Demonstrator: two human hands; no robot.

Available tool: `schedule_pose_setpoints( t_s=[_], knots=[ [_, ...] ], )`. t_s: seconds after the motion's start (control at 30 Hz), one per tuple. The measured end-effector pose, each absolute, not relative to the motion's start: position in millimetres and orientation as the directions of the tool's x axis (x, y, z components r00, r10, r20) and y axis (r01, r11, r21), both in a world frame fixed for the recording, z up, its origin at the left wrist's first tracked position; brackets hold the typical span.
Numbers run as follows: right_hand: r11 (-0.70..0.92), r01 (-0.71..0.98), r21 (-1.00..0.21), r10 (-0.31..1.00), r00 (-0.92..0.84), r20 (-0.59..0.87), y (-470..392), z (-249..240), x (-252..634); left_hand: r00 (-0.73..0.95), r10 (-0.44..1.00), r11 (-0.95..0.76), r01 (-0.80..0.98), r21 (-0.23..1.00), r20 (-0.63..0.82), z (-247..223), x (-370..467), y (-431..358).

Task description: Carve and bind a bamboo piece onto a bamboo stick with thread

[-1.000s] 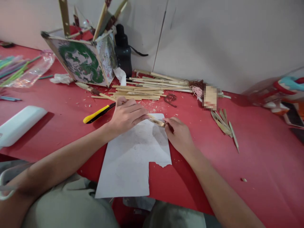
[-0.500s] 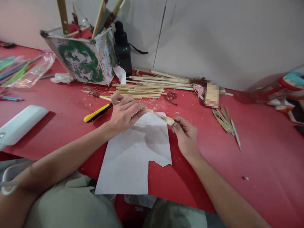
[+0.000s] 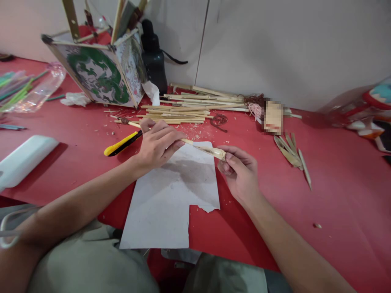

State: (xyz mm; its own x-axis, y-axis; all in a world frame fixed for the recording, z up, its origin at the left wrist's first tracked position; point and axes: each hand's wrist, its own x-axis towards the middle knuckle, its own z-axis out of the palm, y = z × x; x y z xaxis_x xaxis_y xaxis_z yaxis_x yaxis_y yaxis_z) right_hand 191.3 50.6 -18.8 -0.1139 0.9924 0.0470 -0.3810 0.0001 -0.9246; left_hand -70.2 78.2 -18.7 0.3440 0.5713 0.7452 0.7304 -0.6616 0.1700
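Note:
My left hand point(image 3: 159, 142) is closed around a thin pale stick point(image 3: 187, 141), whose tip sticks out past the fingers to the right. My right hand point(image 3: 240, 171) grips a small knife point(image 3: 218, 153) by the end of its pale, rounded handle. Its narrow, blade-like end points left and lies at or close to the stick's tip; contact is hard to make out. Both are held above a white sheet of paper point(image 3: 161, 203) with a torn corner. Just left of my left hand lies a yellow and black box cutter point(image 3: 120, 144).
Behind my hands lie several pale sticks point(image 3: 174, 114) and scattered shavings. A dragon-patterned box point(image 3: 94, 75) holds tools, beside a dark bottle point(image 3: 154, 61). Dry leaf-like pieces point(image 3: 288, 152) lie right; a white case-like object point(image 3: 29, 158) lies left on the red table point(image 3: 342, 195).
My right hand has shifted slightly right and turned, showing more of its curled fingers. The knife's thin end now lines up with the stick's tip. The whole view has shifted a little.

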Motion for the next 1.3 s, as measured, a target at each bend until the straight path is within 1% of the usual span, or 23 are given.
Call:
schedule_pose_setpoints(
  t_s=[0.1,0.27,0.5,0.63,0.77,0.9,1.1,1.3],
  knots=[
    [0.000,-0.386,-0.922,0.994,-0.100,0.042,50.5,-18.6,190.8,0.347,0.575,-0.660,0.732,0.169,0.741,-18.7,-70.4,77.4],
    [-0.009,-0.380,-0.925,0.995,-0.098,0.030,48.8,-16.7,189.3,0.361,0.532,-0.689,0.711,0.143,0.766,-18.2,-69.5,76.8],
    [0.009,-0.307,-0.952,0.999,-0.041,0.023,45.9,-16.1,189.0,0.395,0.488,-0.719,0.688,0.102,0.778,-16.1,-70.7,78.4],
    [0.030,-0.253,-0.967,1.000,0.015,0.027,44.7,-17.1,188.5,0.426,0.509,-0.699,0.712,0.069,0.748,-16.2,-71.6,79.5],
    [0.008,-0.182,-0.983,1.000,0.008,0.007,42.7,-21.3,186.0,0.468,0.519,-0.702,0.711,0.044,0.715,-18.4,-71.9,80.3],
    [-0.010,-0.154,-0.988,0.999,0.031,-0.014,41.5,-24.3,184.4,0.483,0.516,-0.691,0.722,0.011,0.708,-20.3,-72.3,81.2],
    [-0.002,-0.168,-0.986,0.998,0.055,-0.011,43.1,-23.2,185.8,0.486,0.528,-0.691,0.722,0.019,0.697,-22.4,-70.7,79.6],
    [0.039,-0.147,-0.988,0.999,0.040,0.034,41.7,-25.1,185.7,0.459,0.525,-0.678,0.735,0.026,0.717,-22.8,-69.7,79.7]
  ],
)
